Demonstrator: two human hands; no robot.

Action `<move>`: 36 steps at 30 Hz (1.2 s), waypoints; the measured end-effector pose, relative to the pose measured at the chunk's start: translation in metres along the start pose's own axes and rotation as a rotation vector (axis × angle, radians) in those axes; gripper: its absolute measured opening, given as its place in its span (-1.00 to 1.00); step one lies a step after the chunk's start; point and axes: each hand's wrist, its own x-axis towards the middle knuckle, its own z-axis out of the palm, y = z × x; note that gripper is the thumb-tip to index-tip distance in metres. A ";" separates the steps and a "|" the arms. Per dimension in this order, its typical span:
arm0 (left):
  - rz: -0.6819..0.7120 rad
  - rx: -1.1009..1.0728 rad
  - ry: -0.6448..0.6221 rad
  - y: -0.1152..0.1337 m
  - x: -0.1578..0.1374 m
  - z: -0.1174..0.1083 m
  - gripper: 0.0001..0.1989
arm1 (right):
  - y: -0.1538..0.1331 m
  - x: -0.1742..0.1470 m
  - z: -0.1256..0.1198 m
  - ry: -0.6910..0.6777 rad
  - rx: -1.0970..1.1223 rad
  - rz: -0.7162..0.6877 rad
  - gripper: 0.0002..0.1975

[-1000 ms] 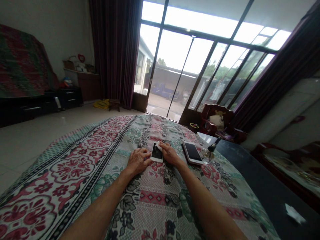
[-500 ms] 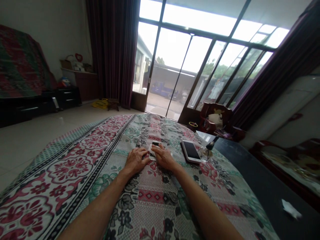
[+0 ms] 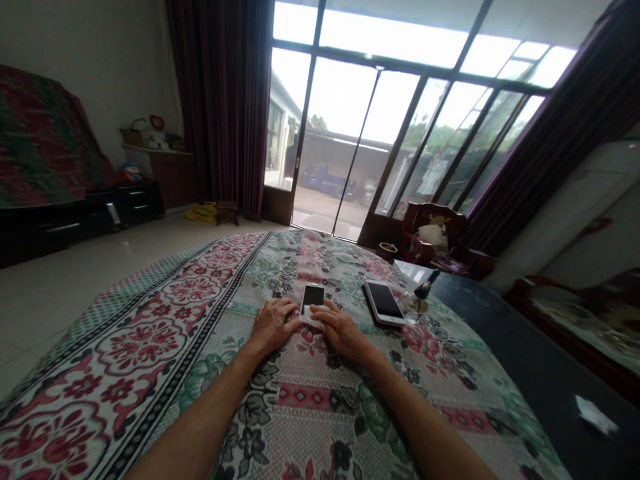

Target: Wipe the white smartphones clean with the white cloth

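My right grip (image 3: 342, 329) holds a white wipe (image 3: 307, 311) against the phone (image 3: 314, 295). Left grip (image 3: 273, 325) beside its left edge; how closed, I cannot tell. Larger device (image 3: 384, 301) right of both.

The phone (image 3: 315, 294) lies on the tablecloth (image 3: 306, 427), with the left hand (image 3: 273, 323) at its left edge. The right hand (image 3: 344, 332) comes from the right, and its fingers rest over the near part of the phone, where a wipe (image 3: 307, 312) lies. Farther to the right lies the tablet (image 3: 385, 301), and just right of it is a container (image 3: 414, 308). At far right, beyond the table (image 3: 493, 340), there is a chair (image 3: 416, 218).
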 end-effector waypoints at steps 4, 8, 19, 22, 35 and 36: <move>-0.002 0.000 -0.018 0.001 0.000 -0.001 -0.67 | 0.009 -0.004 0.001 0.103 -0.018 0.097 -0.57; 0.013 0.021 -0.010 0.001 0.000 -0.001 -0.68 | 0.016 -0.008 0.003 0.165 -0.089 0.175 -0.55; 0.015 0.087 0.024 0.006 -0.002 0.001 -0.61 | 0.008 -0.008 0.009 0.208 -0.086 0.053 -0.60; -0.004 0.127 -0.001 0.016 -0.001 0.000 -0.65 | 0.004 -0.007 0.009 0.156 -0.114 0.015 -0.63; 0.112 0.053 -0.021 0.020 0.020 0.011 -0.55 | 0.003 -0.002 0.010 0.238 -0.154 0.148 -0.68; 0.162 0.024 -0.028 0.016 0.020 0.010 -0.57 | 0.003 -0.002 0.010 0.241 -0.149 0.154 -0.68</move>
